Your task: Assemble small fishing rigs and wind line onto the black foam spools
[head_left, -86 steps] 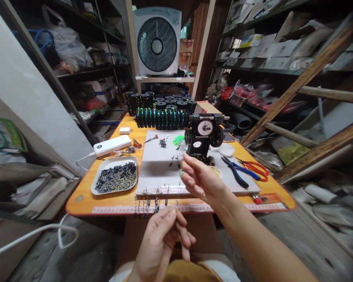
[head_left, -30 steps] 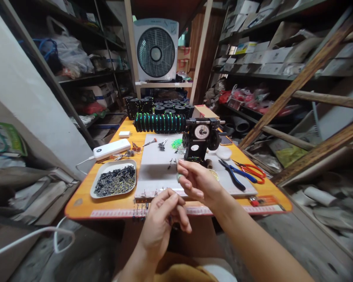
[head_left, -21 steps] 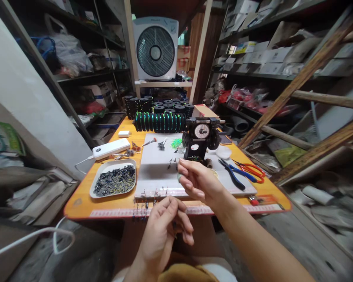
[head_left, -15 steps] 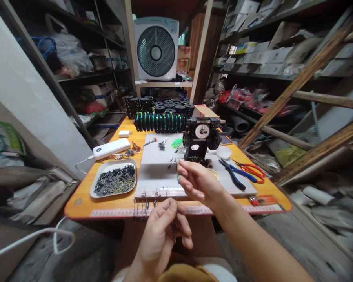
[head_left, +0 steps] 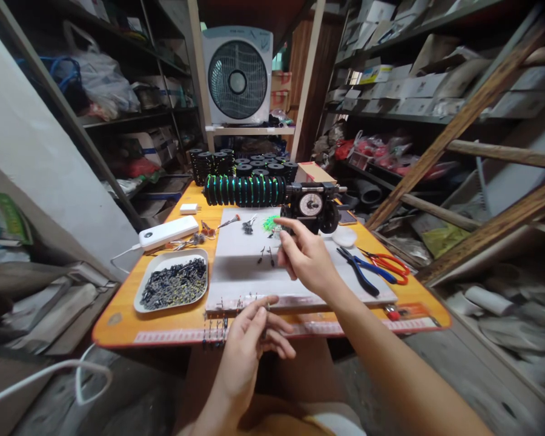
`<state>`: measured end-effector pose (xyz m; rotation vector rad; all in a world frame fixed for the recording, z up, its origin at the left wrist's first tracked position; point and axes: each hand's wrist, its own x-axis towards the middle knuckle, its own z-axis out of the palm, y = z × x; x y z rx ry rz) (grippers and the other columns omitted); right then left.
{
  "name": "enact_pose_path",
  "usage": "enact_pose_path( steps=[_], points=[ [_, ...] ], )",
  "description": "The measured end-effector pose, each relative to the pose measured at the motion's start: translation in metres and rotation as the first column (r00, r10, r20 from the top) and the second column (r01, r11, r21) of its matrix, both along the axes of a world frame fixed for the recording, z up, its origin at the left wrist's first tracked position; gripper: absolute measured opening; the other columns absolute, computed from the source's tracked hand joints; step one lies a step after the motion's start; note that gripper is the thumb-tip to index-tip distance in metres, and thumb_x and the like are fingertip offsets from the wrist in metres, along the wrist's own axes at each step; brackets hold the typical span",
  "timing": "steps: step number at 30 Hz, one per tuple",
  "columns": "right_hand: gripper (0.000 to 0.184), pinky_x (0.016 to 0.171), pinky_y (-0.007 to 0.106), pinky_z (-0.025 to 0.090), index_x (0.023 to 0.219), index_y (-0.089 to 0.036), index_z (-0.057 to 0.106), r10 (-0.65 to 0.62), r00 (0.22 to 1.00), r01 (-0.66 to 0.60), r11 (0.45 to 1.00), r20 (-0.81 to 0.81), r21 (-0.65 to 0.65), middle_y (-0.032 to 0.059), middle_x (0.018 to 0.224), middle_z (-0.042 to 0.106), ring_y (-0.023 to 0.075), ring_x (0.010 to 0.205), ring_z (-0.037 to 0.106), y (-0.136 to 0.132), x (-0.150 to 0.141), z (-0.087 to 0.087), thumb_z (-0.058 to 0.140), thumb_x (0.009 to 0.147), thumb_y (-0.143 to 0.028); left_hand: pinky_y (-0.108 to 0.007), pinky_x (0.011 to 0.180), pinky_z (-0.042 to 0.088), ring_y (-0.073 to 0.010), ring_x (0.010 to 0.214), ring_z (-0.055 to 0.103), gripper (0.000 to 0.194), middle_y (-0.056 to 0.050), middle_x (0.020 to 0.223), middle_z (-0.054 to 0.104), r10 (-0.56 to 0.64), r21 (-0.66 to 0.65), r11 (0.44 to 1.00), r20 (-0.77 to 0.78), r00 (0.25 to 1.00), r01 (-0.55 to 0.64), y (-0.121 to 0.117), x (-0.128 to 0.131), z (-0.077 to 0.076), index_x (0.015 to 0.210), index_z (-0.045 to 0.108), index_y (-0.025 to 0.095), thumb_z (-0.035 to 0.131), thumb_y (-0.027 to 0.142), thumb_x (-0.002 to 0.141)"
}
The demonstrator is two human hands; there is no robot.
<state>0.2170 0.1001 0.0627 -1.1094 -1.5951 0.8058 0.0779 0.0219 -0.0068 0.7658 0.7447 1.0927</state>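
Note:
My right hand (head_left: 306,257) reaches over the grey board (head_left: 240,272), index finger stretched forward and thumb a little apart from it. Its fingertips are beside a small pile of bright green pieces (head_left: 270,223), and I see nothing held in it. Low in front of the board's near edge is my left hand (head_left: 249,339). Its thumb and index finger come together on something too small to make out, while the other fingers are loosely spread. Left of this hand, several thin beaded strands (head_left: 214,333) hang at the table edge. Two small dark pieces (head_left: 271,259) lie on the board.
A black winding device (head_left: 310,204) carries a row of black spools (head_left: 245,191) with green line. A tray (head_left: 138,300) of small metal and black parts stands left, near a white power bank (head_left: 169,234). Blue-handled pliers (head_left: 358,269) and orange-handled scissors (head_left: 390,263) lie right.
My right hand has moved forward from near my left hand to the green pieces, its index finger extending. My left hand's index finger has straightened and its other fingers have spread.

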Motion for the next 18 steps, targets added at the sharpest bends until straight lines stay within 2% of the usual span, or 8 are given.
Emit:
enact_pose_path(
  steps=[2, 4, 8, 11, 13, 18],
  points=[
    [0.035, 0.044, 0.021, 0.037, 0.127, -0.02, 0.048, -0.102, 0.988, 0.086, 0.987, 0.114, 0.139, -0.0047, 0.055, 0.056, 0.0087, 0.038, 0.047, 0.012, -0.002, 0.005, 0.041, 0.095, -0.032, -0.025, 0.051, 0.046, -0.016, 0.053, 0.066, 0.047, -0.006, 0.074, 0.069, 0.001, 0.023, 1.0, -0.059, 0.998, 0.0, 0.001, -0.001, -0.006, 0.129, 0.044, 0.01, 0.054, 0.033, 0.089],
    [0.033, 0.049, 0.023, 0.038, 0.124, -0.018, 0.05, -0.173, 0.964, 0.13, 0.969, 0.202, 0.211, -0.0033, 0.055, 0.057, 0.0106, 0.043, 0.05, 0.024, -0.005, 0.009, 0.039, 0.095, -0.029, -0.027, 0.054, 0.048, -0.017, 0.056, 0.066, 0.059, -0.009, 0.08, 0.069, 0.012, 0.042, 0.999, -0.141, 0.99, -0.006, -0.001, -0.003, -0.01, 0.139, 0.033, 0.01, 0.053, 0.035, 0.089],
    [0.021, 0.056, 0.026, 0.038, 0.097, -0.015, 0.06, -0.211, 0.935, 0.15, 0.964, 0.284, 0.221, -0.0008, 0.052, 0.057, 0.0136, 0.047, 0.053, 0.044, -0.011, 0.008, 0.043, 0.093, -0.027, -0.032, 0.067, 0.051, -0.0164, 0.069, 0.066, 0.067, -0.014, 0.105, 0.066, 0.056, 0.083, 0.996, -0.328, 0.943, -0.031, -0.014, -0.012, -0.012, 0.147, 0.018, 0.017, 0.049, 0.039, 0.091],
    [0.02, 0.056, 0.026, 0.038, 0.079, -0.016, 0.06, -0.172, 0.944, 0.126, 0.977, 0.281, 0.175, -0.0007, 0.048, 0.056, 0.0135, 0.046, 0.053, 0.048, -0.012, 0.003, 0.047, 0.09, -0.027, -0.032, 0.07, 0.051, -0.015, 0.069, 0.064, 0.069, -0.011, 0.106, 0.066, 0.098, 0.131, 0.991, -0.454, 0.886, -0.043, -0.022, -0.021, -0.011, 0.149, 0.011, 0.021, 0.046, 0.04, 0.092],
    [0.023, 0.052, 0.025, 0.038, 0.077, -0.016, 0.06, -0.133, 0.955, 0.101, 0.986, 0.267, 0.131, -0.0014, 0.048, 0.056, 0.012, 0.042, 0.051, 0.045, -0.011, 0.0, 0.046, 0.091, -0.029, -0.031, 0.066, 0.051, -0.0143, 0.064, 0.063, 0.067, -0.009, 0.1, 0.067, 0.114, 0.16, 0.987, -0.539, 0.835, -0.031, -0.025, -0.027, -0.009, 0.149, 0.014, 0.021, 0.043, 0.042, 0.092],
    [0.03, 0.038, 0.02, 0.033, 0.078, -0.017, 0.059, 0.009, 0.976, -0.01, 1.0, 0.216, 0.004, -0.0031, 0.051, 0.057, 0.0069, 0.032, 0.043, 0.023, -0.003, 0.003, 0.041, 0.093, -0.036, -0.028, 0.055, 0.049, -0.0138, 0.05, 0.057, 0.053, -0.001, 0.075, 0.066, 0.164, 0.238, 0.971, -0.73, 0.663, 0.021, -0.026, -0.044, 0.005, 0.139, 0.039, 0.022, 0.044, 0.044, 0.091]
  ],
)
